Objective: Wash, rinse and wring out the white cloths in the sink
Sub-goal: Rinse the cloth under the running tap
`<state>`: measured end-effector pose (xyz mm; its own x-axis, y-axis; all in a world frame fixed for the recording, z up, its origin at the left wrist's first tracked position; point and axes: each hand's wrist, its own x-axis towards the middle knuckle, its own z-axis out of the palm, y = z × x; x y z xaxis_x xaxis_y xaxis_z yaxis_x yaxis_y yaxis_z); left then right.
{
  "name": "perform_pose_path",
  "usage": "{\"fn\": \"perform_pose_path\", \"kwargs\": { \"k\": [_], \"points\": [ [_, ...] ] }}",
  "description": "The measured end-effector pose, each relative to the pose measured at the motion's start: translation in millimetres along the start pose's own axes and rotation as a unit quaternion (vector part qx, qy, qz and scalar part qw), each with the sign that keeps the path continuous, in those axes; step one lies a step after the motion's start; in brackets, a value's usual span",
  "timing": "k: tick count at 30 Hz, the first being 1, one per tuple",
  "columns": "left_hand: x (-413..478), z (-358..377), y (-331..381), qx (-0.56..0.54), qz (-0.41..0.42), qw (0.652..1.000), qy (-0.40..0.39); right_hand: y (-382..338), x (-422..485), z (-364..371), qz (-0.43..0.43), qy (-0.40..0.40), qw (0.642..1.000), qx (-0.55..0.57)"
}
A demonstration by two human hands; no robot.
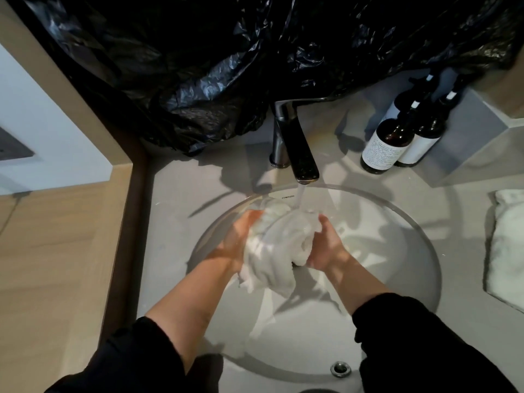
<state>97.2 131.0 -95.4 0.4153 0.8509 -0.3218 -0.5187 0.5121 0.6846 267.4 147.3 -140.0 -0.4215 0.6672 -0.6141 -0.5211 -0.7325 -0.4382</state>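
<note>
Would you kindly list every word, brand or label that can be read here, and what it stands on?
"FRENZA", second letter uncertain and slightly blurred: on the back rim of the sink, under the faucet spout.
White label on the front brown bottle: printed lines, too small to read.
Label on the neighbouring bottle: nothing legible.

Two white cloths: a wet cloth (272, 242) over the one sink (397, 268), a folded cloth (507, 251) at the tabletop's (175, 194) right edge. One tap (295, 143), one black plastic sheet (226, 66), at least three dark bottles (385, 146).
</note>
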Motion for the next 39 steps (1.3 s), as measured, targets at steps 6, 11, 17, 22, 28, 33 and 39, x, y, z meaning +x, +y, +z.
{"fn": "perform_pose_path", "kwargs": {
  "k": [6, 11, 17, 22, 28, 33, 39],
  "points": [
    [-8, -7, 1, 0.13, -0.066, 0.986, 0.08, 0, -5, 15, -0.056, -0.051, 0.997, -0.006],
    [-8, -18, 5, 0.358, -0.119, 0.925, 0.039, -24, -10, 24, -0.188, 0.084, 0.971, -0.118],
    [-10, -30, -2, 0.559, -0.175, 0.81, 0.012, -64, -44, 44, -0.21, 0.118, 0.952, -0.187],
    [-12, -5, -3, 0.557, -0.047, 0.829, 0.015, -72, -67, 49, -0.213, 0.027, 0.948, -0.235],
    [-13, 52, 6, 0.477, 0.054, 0.877, -0.009, -76, -100, 61, -0.19, -0.04, 0.891, -0.411],
    [-22, 60, 23, 0.647, -0.028, 0.761, 0.043, -89, -126, 51, -0.184, -0.037, 0.724, -0.663],
    [-37, 70, 47, 0.673, 0.043, 0.738, 0.023, -88, -142, 58, -0.071, -0.053, 0.586, -0.806]
  ]
}}
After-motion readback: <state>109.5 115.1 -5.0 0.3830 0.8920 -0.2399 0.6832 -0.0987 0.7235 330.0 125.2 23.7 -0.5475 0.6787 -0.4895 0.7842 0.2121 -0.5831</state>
